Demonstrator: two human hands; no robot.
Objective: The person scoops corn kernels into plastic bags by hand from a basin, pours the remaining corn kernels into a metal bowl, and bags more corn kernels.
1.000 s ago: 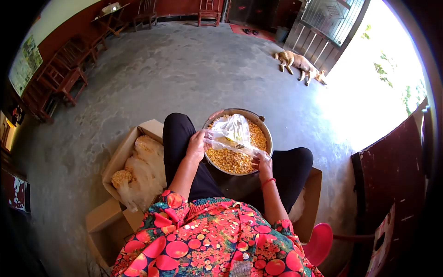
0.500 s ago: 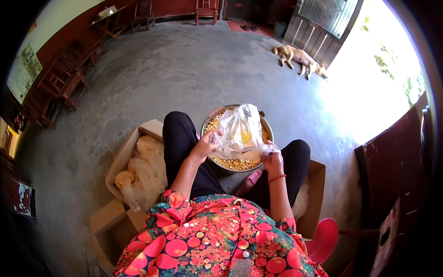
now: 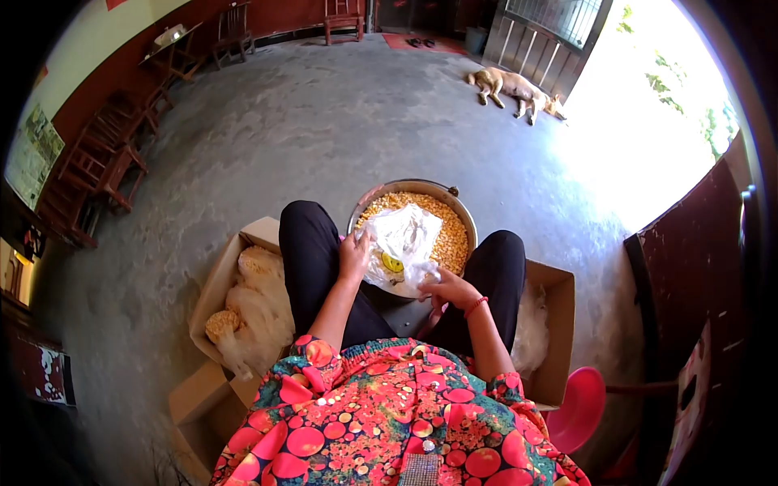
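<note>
**Two hands, one crinkly bag, and a bucket full of corn-looking kernels**

Ok so clock face with the bucket in the middle, 12 being straight ahead of the person sitting there. The metal bucket (image 3: 464, 209) is between the knees, loaded with yellow kernels (image 3: 452, 245). The clear plastic bag (image 3: 409, 227) is over the bucket's 8 o'clock half and hangs past the near rim, with a yellow round mark (image 3: 392, 262) on it. Can't tell if it's touching the kernels or just above them.

Left hand (image 3: 354, 257) is at about 8 o'clock, thumb and fingers closed together, pinching the bag's edge. Right hand (image 3: 451, 289) is down around 5, fingers pointing left at the bag's near corner. Some of those fingers are tucked out of sight, so I honestly can't tell if they're pinching plastic or only touching it. There's a red bracelet (image 3: 476, 306) on that wrist.

Cardboard box (image 3: 263, 232) at 8 o'clock with filled plastic bags (image 3: 255, 312) inside, another carton (image 3: 559, 316) at 4 with more plastic in it. Pink basin (image 3: 579, 409) just past that, between 4 and 5. And a dog (image 3: 515, 87) lying flat out by the door at 1 o'clock.
</note>
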